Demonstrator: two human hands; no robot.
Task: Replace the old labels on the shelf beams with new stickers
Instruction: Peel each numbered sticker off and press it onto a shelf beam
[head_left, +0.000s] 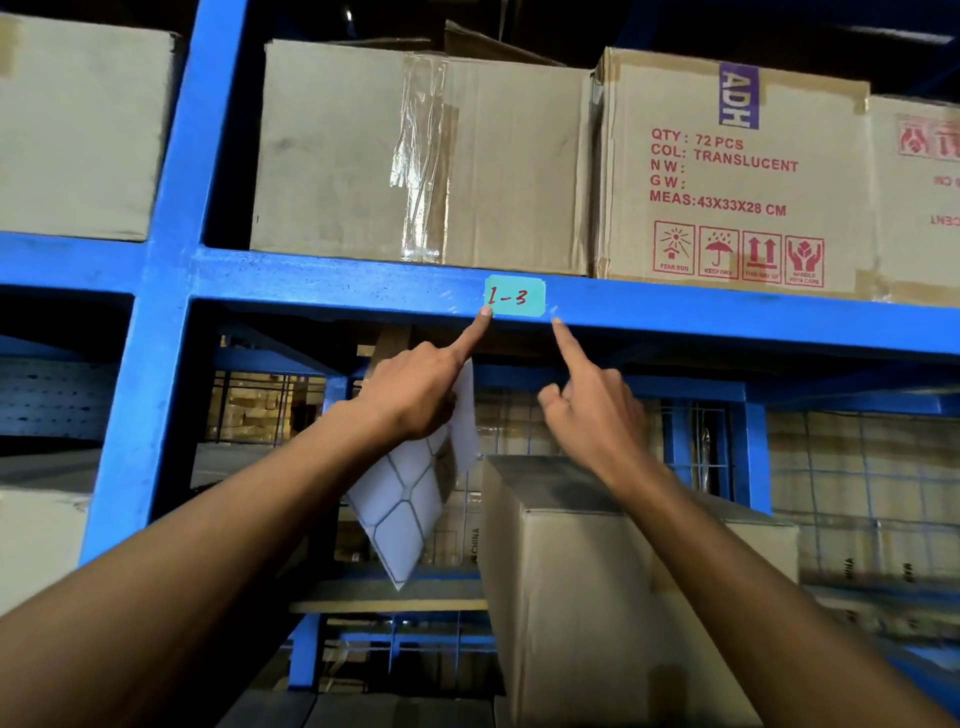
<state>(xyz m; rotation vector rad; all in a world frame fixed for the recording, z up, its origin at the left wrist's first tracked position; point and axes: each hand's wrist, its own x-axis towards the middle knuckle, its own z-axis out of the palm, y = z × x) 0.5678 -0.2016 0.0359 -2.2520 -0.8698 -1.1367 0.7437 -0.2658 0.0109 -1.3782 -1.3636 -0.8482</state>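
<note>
A: Left hand (415, 387): index tip touched the label's (514, 296) lower-left corner on the beam (727, 317); other fingers were curled round the sticker sheet (410, 499), hanging below that grip.

B: Risk?

A: Sheet looked loosely held, could've slipped. A nail under that corner might've torn the label, leaving residue.

B: Right hand (597, 405)?

A: Index extended just beside the label's lower-right corner, holding nothing, thumb apart. Contact with the beam: couldn't tell.
</note>
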